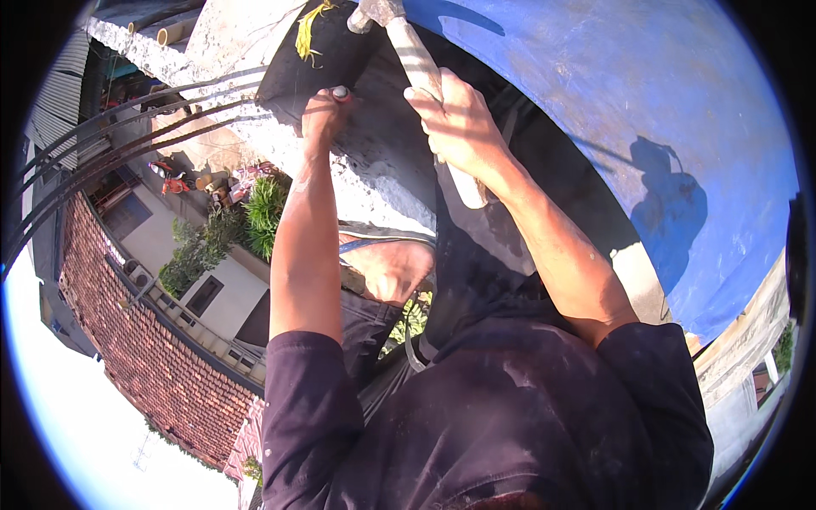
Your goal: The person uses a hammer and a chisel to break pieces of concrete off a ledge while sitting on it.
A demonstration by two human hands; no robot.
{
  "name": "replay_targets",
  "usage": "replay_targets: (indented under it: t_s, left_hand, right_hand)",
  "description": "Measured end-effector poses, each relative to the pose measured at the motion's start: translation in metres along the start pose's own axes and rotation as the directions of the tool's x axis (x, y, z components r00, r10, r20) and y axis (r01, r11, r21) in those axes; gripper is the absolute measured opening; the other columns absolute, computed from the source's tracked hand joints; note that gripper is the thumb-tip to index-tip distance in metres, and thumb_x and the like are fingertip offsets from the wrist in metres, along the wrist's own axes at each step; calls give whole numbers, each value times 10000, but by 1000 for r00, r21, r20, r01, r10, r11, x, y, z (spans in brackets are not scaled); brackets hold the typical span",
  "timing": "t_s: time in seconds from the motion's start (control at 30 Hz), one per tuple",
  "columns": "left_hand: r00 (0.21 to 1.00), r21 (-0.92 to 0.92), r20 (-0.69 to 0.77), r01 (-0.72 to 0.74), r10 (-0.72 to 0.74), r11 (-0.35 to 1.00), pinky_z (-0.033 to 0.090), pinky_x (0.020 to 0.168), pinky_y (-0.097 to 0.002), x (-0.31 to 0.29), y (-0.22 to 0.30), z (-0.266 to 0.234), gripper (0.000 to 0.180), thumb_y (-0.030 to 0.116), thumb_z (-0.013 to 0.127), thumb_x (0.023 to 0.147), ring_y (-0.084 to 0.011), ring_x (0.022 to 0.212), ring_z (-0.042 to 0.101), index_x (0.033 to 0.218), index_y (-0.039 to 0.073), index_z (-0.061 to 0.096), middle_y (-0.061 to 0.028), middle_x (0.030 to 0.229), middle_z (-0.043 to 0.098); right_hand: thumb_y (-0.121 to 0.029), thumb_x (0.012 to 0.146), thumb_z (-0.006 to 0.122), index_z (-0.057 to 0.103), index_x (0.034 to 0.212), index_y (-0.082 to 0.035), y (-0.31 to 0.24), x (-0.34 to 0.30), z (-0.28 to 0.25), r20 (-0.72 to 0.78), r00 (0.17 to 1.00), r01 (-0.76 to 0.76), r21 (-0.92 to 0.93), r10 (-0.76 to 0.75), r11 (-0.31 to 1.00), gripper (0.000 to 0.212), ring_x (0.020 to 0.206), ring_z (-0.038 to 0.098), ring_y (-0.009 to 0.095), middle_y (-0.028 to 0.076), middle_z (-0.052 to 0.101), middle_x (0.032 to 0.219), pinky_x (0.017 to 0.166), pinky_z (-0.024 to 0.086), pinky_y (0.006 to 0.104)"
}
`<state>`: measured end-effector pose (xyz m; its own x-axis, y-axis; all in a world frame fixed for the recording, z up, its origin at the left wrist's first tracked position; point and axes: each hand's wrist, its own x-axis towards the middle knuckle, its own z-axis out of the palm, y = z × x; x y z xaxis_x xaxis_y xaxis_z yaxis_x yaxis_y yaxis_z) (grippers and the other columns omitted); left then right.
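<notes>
My right hand [459,123] is wrapped round the pale wooden handle of a hammer [414,53], raised at the upper middle. Its metal head is at the top edge of the view, and the handle's butt sticks out below my fist. Lower and to the left, my left hand [321,117] is closed in a fist round what looks like a chisel [341,93]. Only its round metal end and a bit of red show; the rest is hidden by my hand and shadow. Beneath the left hand is a rough, chipped concrete ledge [382,189]. The hammer head is apart from the chisel.
A blue sheet [586,76] curves along the right, bearing my shadow. Black cables [144,106] run in from the left to the ledge. A yellow strip [308,32] hangs above. My sandalled foot [391,265] is by the ledge. Far below lie a tiled roof [140,340] and plants [265,212].
</notes>
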<state>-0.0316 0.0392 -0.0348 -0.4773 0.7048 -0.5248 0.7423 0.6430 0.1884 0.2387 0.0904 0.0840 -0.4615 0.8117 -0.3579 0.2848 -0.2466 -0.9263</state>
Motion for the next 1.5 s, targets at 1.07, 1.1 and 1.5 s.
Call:
replay_targets:
  t_s: [1.07, 1.1, 1.5]
  left_hand:
    - [998, 129, 0, 65, -66, 989, 557, 913, -467, -5, 12, -5, 444, 447, 655, 920, -364, 1097, 697, 1206, 110, 702, -198, 1146, 727]
    - [999, 134, -14, 50, -49, 990, 558, 909, -467, -6, 11, -3, 442, 447, 656, 920, -365, 1092, 699, 1200, 109, 705, -198, 1139, 729]
    - [998, 142, 44, 28, -34, 990, 567, 887, -463, -4, 17, 6, 511, 527, 735, 849, -346, 1050, 715, 1103, 84, 741, -176, 1065, 750]
  right_hand:
    - [-281, 999, 632, 570, 1056, 59, 9, 8, 52, 170, 985, 24, -246, 19, 969, 350, 723, 701, 421, 264, 653, 754, 630, 533, 462]
    - [-274, 1000, 635, 569, 1054, 61, 4, 5, 50, 126, 988, 120, -211, -94, 970, 345, 701, 701, 410, 255, 653, 748, 610, 528, 449]
    - [-302, 1010, 600, 549, 973, 46, 8, -5, 21, 171, 968, -180, -50, 186, 982, 354, 502, 664, 253, 155, 638, 677, 436, 529, 386]
